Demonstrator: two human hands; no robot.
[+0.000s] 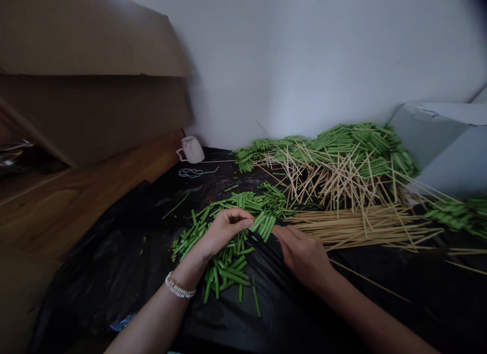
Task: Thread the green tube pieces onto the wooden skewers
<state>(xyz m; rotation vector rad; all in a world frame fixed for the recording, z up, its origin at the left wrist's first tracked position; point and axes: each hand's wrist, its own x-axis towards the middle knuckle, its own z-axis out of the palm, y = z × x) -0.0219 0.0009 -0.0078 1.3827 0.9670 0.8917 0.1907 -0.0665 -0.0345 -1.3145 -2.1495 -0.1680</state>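
"Where's the row (264, 225) of green stems?"

"Just below the frame's centre, between the hands. The left grip (220, 231) pinches its left end, thumb nearly meeting finger. The right grip (304, 252) is at the right end; I can't tell how tightly it's closed, or on what."

"And doing this well?"

"I'd add 1 stem at a time, matching lengths from the loose pile (230, 275) at lower centre. Hold the row level, push straight, and mind your fingertips."
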